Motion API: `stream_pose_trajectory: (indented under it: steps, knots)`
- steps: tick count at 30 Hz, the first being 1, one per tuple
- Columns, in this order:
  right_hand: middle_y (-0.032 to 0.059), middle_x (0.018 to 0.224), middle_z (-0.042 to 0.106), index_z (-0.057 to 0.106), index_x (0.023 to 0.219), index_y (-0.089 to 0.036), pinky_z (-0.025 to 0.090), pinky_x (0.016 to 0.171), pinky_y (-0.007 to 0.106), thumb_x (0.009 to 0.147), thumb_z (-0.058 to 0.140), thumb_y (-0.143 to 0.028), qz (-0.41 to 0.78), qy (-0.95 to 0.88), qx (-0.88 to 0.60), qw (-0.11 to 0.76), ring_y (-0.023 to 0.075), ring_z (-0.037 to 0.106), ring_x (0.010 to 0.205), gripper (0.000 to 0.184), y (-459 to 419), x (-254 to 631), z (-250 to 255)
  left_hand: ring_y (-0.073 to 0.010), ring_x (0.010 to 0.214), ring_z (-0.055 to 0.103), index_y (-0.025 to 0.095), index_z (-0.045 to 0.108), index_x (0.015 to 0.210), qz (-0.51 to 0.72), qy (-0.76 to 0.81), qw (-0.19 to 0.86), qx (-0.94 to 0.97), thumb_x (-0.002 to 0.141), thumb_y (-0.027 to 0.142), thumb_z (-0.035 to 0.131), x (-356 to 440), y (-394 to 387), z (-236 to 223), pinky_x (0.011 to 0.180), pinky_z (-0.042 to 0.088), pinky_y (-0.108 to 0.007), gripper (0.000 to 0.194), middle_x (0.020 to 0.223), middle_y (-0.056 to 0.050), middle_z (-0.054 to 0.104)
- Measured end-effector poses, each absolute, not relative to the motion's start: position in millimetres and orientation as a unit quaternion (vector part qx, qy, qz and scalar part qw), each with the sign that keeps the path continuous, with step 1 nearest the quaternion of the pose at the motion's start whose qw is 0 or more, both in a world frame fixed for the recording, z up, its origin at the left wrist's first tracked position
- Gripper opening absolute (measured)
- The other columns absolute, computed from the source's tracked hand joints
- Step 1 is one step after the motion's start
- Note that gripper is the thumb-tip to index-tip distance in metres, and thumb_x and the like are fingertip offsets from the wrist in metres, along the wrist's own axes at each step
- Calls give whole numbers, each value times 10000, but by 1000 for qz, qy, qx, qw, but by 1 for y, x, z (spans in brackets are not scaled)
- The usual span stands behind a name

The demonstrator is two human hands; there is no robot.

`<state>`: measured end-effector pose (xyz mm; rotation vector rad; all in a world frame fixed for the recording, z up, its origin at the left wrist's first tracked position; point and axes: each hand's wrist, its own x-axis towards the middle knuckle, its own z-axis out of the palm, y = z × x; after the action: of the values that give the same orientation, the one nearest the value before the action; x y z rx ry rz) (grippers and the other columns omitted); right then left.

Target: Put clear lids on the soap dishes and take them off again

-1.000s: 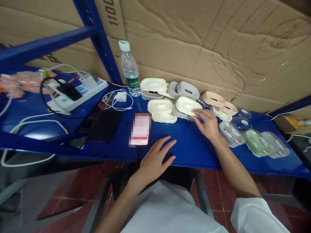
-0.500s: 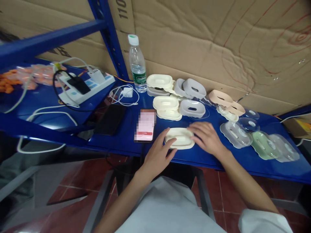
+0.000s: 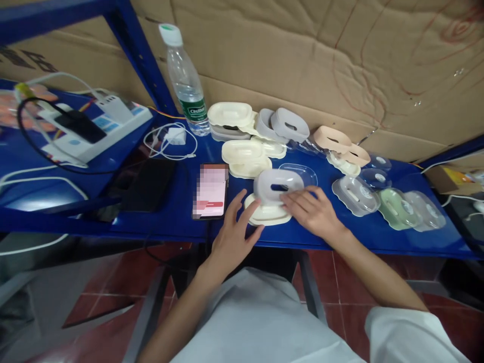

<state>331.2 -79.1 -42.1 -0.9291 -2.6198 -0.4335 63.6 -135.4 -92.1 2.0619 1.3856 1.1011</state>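
A cream oval dish lies on the blue table near its front edge. Over its back part is a grey oval soap-dish part with a dark slot, tilted. The fingers of my right hand grip the grey part at its right end. My left hand is open, thumb and fingers spread around the left end of the cream dish, fingertips at its rim and close to the grey part. Just behind lies a clear oval lid.
A phone lies left of the dish. Stacked cream dishes, grey parts and peach parts stand at the back, beside a water bottle. Clear and green lidded dishes sit right. A power strip is left.
My right hand has brought the grey slotted part from the back group to above the cream dish, uncovering the clear lid. My left hand stays by the dish. The view has shifted.
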Motion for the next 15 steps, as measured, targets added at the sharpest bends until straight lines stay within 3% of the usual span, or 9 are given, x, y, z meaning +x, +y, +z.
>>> stream_pose_trajectory:
  steps: [3, 10, 15]
  knots:
    - [59, 1282, 797, 681, 1430, -258, 500, 1089, 437, 1088, 577, -179, -105, -939, -289, 156, 218, 726, 1191, 367, -98, 321, -46, -340, 1628, 367, 352, 470, 1567, 393, 474, 183, 766, 1053, 228, 646, 63, -135, -93, 1270, 451, -588, 556, 1759, -128, 292]
    - [100, 1289, 781, 689, 1425, -228, 557, 1097, 418, 1066, 641, -283, -26, -932, -307, 189, 238, 720, 1221, 367, -101, 317, -58, -307, 1595, 434, 306, 586, 1463, 402, 453, 165, 778, 1060, 235, 634, 61, -133, -96, 1286, 447, -533, 412, 1725, -131, 388]
    - [90, 1459, 708, 638, 1451, -237, 428, 1296, 529, 1094, 566, -238, 39, -931, -305, 196, 231, 595, 1463, 364, -105, 317, -66, -313, 1523, 517, 282, 669, 1338, 409, 446, 165, 778, 1036, 246, 685, 60, -131, -100, 1232, 509, -537, 304, 1631, -138, 481]
